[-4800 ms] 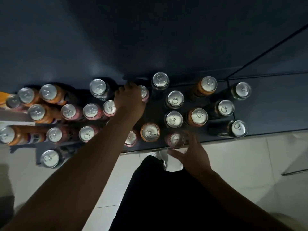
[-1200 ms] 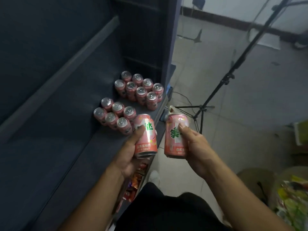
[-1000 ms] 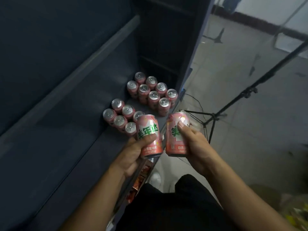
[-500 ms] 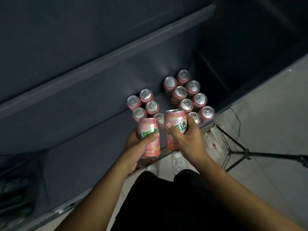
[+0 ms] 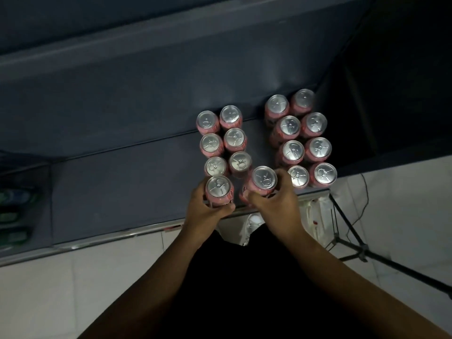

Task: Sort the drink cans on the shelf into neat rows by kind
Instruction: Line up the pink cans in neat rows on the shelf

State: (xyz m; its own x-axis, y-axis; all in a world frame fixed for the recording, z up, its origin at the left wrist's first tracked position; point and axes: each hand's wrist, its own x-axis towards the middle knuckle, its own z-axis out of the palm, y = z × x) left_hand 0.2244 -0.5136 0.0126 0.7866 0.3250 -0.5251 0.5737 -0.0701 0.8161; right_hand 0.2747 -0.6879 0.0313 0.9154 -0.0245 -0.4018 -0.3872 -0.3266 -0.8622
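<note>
I look straight down on a dark blue shelf (image 5: 122, 182) with pink drink cans standing upright. A left block of several cans (image 5: 223, 140) forms two short rows. A fuller right block of several cans (image 5: 303, 140) stands beside it with a gap between. My left hand (image 5: 208, 211) grips a pink can (image 5: 219, 189) at the front end of the left block's left row. My right hand (image 5: 276, 204) grips another pink can (image 5: 263, 181) at the front of the block's right row, slightly tilted. Whether either can rests on the shelf, I cannot tell.
The shelf's metal front edge (image 5: 110, 237) runs along a pale tiled floor (image 5: 61, 289). A black tripod (image 5: 354, 243) and a cable stand at the right, by a white bag (image 5: 315, 216). Dim green packages (image 5: 14, 204) lie on the far left.
Both hands lifted pink cans from the mixed group, carried them over to the pink blocks, and have lowered them to the front of the left block. My view now looks straight down.
</note>
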